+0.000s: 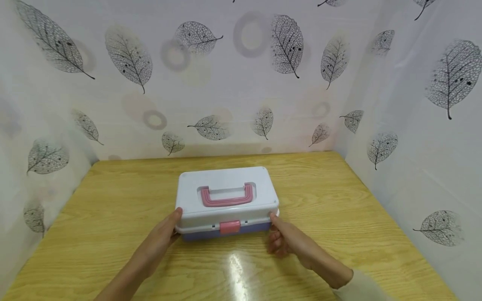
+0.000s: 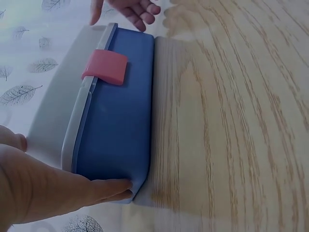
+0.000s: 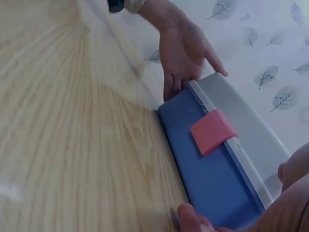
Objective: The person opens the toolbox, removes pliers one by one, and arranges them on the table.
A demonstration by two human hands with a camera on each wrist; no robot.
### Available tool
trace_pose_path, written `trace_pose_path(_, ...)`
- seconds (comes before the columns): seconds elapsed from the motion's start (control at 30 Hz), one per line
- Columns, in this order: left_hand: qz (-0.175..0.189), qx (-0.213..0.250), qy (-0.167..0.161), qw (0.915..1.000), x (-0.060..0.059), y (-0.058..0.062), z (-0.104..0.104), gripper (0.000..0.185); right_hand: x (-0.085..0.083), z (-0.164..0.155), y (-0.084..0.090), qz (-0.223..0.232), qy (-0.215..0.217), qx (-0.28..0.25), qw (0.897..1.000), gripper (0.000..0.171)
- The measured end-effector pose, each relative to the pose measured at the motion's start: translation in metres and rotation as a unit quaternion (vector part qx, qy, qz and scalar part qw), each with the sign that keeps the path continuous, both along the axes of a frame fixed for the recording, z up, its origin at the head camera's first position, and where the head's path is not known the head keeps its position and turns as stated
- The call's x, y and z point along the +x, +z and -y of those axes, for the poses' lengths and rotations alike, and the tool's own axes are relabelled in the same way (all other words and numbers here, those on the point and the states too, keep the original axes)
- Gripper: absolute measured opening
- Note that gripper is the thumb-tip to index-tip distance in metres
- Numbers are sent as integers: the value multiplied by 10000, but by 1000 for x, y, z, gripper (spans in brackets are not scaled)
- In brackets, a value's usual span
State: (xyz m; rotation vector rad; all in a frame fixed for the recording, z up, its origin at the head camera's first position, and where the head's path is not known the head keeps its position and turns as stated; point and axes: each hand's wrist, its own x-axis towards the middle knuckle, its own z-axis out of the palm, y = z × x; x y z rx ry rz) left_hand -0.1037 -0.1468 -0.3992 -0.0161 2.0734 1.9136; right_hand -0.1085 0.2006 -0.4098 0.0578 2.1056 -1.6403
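A closed storage box (image 1: 226,200) with a white lid, a lilac-blue base and a pink carrying handle (image 1: 227,196) folded flat in the lid's recess is seen standing on the wooden table (image 1: 339,196), about midway between the left and right edges and a little nearer the far edge than the near one. Its long axis is laid across the table, parallel to the near edge, and the front wall with the pink latch (image 1: 229,226) is turned toward the person. The box is flanked at its two near corners: the left hand (image 1: 162,240) is laid against the near left corner, thumb up at the lid's rim and fingers wrapped low round the base, as is confirmed in the left wrist view, where the fingertips (image 2: 113,187) are pressed to the blue wall. The right hand (image 1: 288,238) is set against the near right corner, thumb touching the lid's edge, the remaining fingers curled loosely beside the base; whether these are pressed on the wall cannot be told with certainty. Both hands are placed equally close, one at each end of the long axis, with the latch midway between them and the handle just behind it on top. The table is enclosed by a white, leaf-printed curtain (image 1: 241,83) on three sides.
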Motion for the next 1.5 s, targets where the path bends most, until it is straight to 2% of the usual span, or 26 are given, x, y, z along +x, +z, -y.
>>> trace_pose_path(0.2,22,14,8,10000,-1,-1,1,88,5,17,-5,291,579,-525,9965,74)
trace_pose_path(0.27,11,51,22,10000,-2,-1,1,88,6,26,-6,390,650,-759,9942,74)
trace_pose_path(0.53,-94,148,53,9998,-2,-3,0,85,6,54,-9,580,671,-1434,9857,68)
trace_pose_path(0.73,-101,161,69,9998,-2,-3,-1,85,5,67,-10,862,384,-1992,9754,59)
trace_pose_path(1.0,-110,189,62,9997,-1,-4,0,85,3,75,-11,981,127,-2199,9705,51)
trace_pose_path(1.23,-166,130,17,9998,-1,-5,1,84,2,75,-14,956,156,-2247,9696,52)
trace_pose_path(1.5,-141,53,53,9999,-1,-6,2,86,4,79,-18,857,-6,-2119,9735,50)
